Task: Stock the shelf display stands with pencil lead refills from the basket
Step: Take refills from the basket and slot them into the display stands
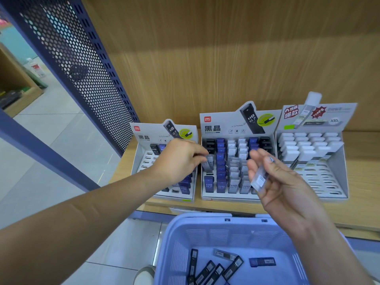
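Grey refill (210, 163) pinched in our left hand (178, 159) hovers at a slot of the middle stand (218, 128), while our right hand (275, 182) curls round a clear spare (259, 178) above the basket (205, 235), ready to follow

The only view comes from a camera on the person's head, right up at the shelf (362, 153) and looking forward and down. The wooden back panel (205, 48) fills the top, the display stands (218, 128) run across the middle, and the basket (205, 218) lies at the bottom edge, almost under the lens. It is near enough that both forearms run in from below, the left hand (176, 159) out at the stands pinching a grey refill (210, 162) and the right hand (275, 182) closer in holding a clear refill (260, 179). The wide lens bends the perforated side panel (82, 68) at the left.
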`<act>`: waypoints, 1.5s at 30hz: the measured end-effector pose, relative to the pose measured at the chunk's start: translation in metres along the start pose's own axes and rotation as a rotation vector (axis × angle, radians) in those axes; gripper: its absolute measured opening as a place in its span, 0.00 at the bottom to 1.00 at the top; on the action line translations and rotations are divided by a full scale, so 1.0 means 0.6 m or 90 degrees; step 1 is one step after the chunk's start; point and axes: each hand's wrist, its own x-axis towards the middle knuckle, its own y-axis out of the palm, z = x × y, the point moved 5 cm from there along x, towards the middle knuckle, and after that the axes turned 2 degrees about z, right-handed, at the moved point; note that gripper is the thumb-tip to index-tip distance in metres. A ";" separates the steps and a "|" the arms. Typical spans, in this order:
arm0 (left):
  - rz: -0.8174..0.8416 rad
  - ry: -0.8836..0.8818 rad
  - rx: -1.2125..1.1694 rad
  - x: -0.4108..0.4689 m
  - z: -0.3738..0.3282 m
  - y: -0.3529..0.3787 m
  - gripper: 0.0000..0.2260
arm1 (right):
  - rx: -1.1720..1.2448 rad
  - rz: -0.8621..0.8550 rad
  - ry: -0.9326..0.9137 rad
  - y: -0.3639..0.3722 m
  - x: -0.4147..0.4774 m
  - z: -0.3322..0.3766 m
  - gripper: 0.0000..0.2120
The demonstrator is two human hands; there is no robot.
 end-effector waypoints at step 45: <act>0.104 -0.065 -0.342 -0.029 -0.131 -0.085 0.10 | -0.200 0.187 0.023 0.056 -0.040 -0.009 0.15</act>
